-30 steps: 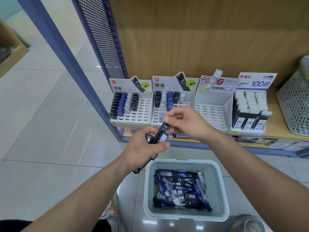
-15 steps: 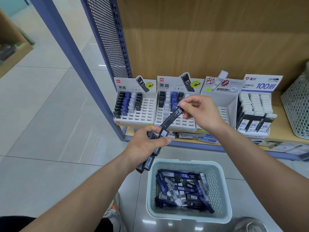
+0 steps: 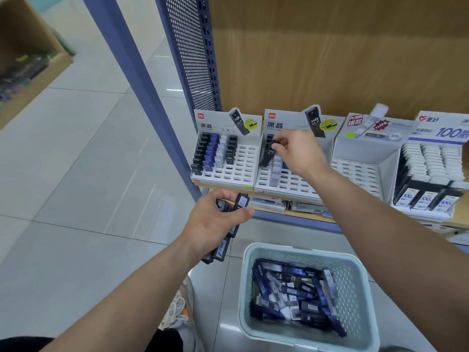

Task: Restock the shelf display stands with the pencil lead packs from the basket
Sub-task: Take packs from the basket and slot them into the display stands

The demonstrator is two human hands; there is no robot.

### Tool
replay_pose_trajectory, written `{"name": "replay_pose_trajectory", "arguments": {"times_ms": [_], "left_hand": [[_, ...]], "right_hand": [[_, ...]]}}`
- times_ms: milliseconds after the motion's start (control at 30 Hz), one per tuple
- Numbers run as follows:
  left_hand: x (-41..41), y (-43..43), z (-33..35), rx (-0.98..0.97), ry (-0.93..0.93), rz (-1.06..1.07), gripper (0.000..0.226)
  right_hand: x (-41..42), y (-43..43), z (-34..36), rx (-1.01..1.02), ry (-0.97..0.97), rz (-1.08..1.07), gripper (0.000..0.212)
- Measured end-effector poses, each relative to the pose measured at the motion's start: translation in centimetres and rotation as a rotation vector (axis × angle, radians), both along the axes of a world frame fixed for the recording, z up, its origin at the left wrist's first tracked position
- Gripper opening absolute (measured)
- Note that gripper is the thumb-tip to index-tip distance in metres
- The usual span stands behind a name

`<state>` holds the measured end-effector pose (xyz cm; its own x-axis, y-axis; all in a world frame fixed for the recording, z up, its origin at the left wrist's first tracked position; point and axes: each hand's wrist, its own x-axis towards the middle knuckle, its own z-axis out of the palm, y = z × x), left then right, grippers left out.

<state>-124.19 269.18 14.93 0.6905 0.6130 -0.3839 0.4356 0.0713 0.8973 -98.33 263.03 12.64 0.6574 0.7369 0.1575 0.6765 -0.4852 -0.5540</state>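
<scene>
Pencil lead packs (image 3: 291, 293) in black, blue and white lie heaped loose in the basket at the lower right of the frame, and more stand in the slotted stands above. A wooden shelf (image 3: 330, 59) fills the upper right, with a blue perforated panel (image 3: 190, 59) at its left side and grey floor tiles (image 3: 76, 174) across the left of the frame. The pale basket (image 3: 299, 250) sits below the shelf edge. Four white display stands sit side by side on the shelf board. The leftmost stand (image 3: 243, 171) has four columns of packs at its left and bare slots to the right. The second stand (image 3: 291, 181) holds a few packs near its left side, the third stand (image 3: 355, 171) shows bare slots, and the fourth stand (image 3: 446, 133) at the right edge is full of white-capped packs. The left hand (image 3: 213, 219), at centre frame above the basket, grips a bundle of packs (image 3: 242, 200) with its fingers curled round them. The right hand (image 3: 297, 151) reaches over the second stand and pinches a black pack (image 3: 269, 154) marked HB 0.7 by its upper end. The pack is tilted, with its lower end at the stand's left column; whether it sits in a slot I cannot tell.
</scene>
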Motion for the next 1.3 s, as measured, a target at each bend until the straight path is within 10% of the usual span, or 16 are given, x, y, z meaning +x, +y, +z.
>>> {"name": "replay_pose_trajectory", "arguments": {"times_ms": [1300], "left_hand": [[-0.8, 0.5, 0.7, -0.029, -0.051, 0.029, 0.031]], "right_hand": [[-1.5, 0.1, -0.8, -0.037, -0.065, 0.015, 0.027]]}}
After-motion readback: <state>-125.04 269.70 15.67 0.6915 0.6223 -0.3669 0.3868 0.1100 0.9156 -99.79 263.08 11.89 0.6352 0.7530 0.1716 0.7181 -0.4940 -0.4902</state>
